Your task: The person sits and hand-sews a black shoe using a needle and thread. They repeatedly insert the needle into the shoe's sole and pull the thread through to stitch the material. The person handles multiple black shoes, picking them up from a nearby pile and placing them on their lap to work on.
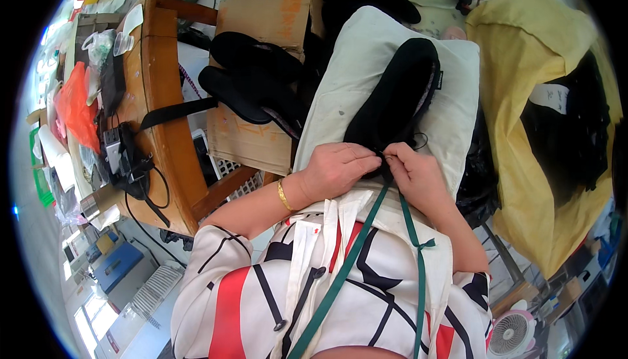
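Atop the cushion (330, 107) lies the shoe (387, 100), its near end toward the body, presumably for close fingerwork: left hand (340, 167) and right hand (417, 170) pinch that end between fingertips.

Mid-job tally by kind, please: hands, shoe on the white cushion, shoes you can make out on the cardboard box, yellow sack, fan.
Hands: 2 (left hand, right hand)
Black shoe on white cushion: 1
Box shoes, on cardboard box: 2
Yellow sack: 1
Fan: 1
Total: 7
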Demonstrator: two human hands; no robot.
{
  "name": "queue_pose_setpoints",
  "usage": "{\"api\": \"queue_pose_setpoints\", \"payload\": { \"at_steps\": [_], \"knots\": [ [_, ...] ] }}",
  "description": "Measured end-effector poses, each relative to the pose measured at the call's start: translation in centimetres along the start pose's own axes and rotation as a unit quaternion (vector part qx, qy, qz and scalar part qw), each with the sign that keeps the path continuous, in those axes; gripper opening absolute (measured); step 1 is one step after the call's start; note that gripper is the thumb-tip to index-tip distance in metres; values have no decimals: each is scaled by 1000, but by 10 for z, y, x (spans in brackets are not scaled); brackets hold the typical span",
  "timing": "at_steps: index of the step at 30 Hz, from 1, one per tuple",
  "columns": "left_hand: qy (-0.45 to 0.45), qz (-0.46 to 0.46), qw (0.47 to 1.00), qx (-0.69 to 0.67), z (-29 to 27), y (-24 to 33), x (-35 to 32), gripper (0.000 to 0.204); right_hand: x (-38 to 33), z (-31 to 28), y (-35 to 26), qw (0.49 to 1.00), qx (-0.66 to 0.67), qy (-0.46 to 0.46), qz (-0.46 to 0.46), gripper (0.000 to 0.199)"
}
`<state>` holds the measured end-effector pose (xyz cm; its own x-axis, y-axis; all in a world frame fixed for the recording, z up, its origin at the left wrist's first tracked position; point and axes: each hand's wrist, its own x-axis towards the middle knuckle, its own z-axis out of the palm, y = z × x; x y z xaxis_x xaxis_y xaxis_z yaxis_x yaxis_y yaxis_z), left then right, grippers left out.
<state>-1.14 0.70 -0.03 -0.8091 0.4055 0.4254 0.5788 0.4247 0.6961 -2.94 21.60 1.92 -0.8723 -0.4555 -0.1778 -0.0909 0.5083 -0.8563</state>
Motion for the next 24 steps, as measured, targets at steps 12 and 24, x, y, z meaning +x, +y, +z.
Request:
{"api": "queue_pose_setpoints", "payload": {
  "at_steps": [12, 24],
  "knots": [
    [1, 48, 996, 73, -2, 2, -4, 21, 18, -9, -21, 997, -74, 8, -2, 13],
    [19, 53, 992, 113, -5, 1, -1, 28, 41, -9, -1, 988, 152, 5, -14, 11]
  ]
}}
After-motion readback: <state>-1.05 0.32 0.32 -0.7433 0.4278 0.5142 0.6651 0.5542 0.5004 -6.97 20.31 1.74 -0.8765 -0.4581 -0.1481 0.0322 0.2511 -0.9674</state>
